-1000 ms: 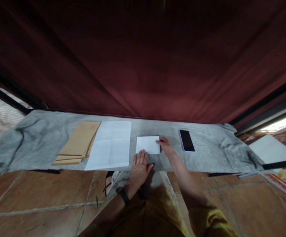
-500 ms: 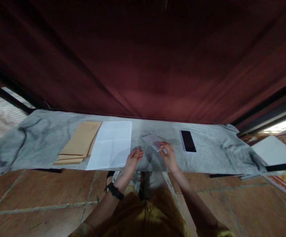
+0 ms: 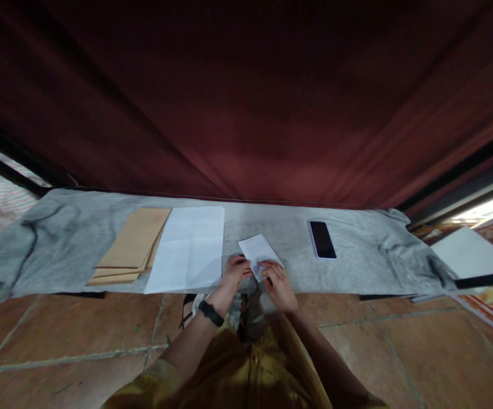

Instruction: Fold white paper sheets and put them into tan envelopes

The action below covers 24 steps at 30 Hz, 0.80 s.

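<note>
A small folded sheet of white paper (image 3: 258, 246) lies tilted on the grey cloth (image 3: 357, 250) in front of me. My left hand (image 3: 234, 271) is at its left edge, with the fingers closed at the paper's side. From the right, my right hand (image 3: 278, 284) grips the lower part of the folded paper, its bent fingers over the surface. Left of my hands is a larger stack of white paper (image 3: 187, 247) with faint crease lines. Beside that stack, several brown envelopes (image 3: 131, 238) overlap one another.
A phone (image 3: 323, 240) with a dark screen rests on the cloth to the right. Behind the narrow surface hangs a dark red curtain (image 3: 246, 125). At the far right are a white board (image 3: 472, 253) and a dark frame bar (image 3: 485, 280). Floor tiles (image 3: 80, 335) show below.
The small paper has turned and now shows a brighter, wider face. My right hand has moved down and left, and my left hand has come against the paper's edge.
</note>
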Each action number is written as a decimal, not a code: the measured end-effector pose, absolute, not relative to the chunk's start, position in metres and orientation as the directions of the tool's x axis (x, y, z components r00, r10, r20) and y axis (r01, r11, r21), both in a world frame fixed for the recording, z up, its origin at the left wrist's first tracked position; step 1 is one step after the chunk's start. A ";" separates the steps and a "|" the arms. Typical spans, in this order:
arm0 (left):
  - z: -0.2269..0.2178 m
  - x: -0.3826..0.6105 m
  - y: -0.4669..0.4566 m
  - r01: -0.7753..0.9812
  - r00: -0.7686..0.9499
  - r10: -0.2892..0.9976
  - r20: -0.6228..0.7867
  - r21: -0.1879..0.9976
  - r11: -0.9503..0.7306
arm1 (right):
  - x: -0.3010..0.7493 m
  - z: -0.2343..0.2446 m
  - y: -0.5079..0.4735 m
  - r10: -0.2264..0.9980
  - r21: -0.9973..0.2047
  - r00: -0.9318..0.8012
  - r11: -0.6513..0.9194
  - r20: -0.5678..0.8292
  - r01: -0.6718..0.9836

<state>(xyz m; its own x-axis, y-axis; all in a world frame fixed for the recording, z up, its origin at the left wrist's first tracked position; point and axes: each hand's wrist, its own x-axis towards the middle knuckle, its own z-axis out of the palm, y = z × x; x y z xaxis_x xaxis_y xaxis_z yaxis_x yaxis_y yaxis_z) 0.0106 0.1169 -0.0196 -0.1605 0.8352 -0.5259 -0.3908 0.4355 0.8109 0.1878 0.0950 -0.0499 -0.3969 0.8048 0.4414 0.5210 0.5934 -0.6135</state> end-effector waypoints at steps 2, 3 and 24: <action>-0.023 0.012 0.118 -0.348 -0.202 0.837 -0.509 0.836 0.425 | 0.189 -0.048 0.095 0.804 -0.602 -0.418 0.595 0.424 0.533; -0.024 0.012 0.117 -0.326 -0.220 0.838 -0.499 0.847 0.419 | 0.190 -0.047 0.094 0.802 -0.592 -0.432 0.596 0.412 0.543; -0.036 0.038 0.133 0.793 0.418 0.901 0.116 0.437 -0.425 | 0.192 -0.057 0.084 0.801 -0.356 -0.507 0.597 0.318 0.719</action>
<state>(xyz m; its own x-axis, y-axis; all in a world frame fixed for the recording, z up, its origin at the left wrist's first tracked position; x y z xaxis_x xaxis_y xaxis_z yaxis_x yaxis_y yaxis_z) 0.0380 0.1328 -0.0356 0.4183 0.9009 0.1162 0.7931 -0.4246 0.4367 0.1916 0.0838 -0.0570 -0.5072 0.8009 0.3183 0.7189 0.5969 -0.3562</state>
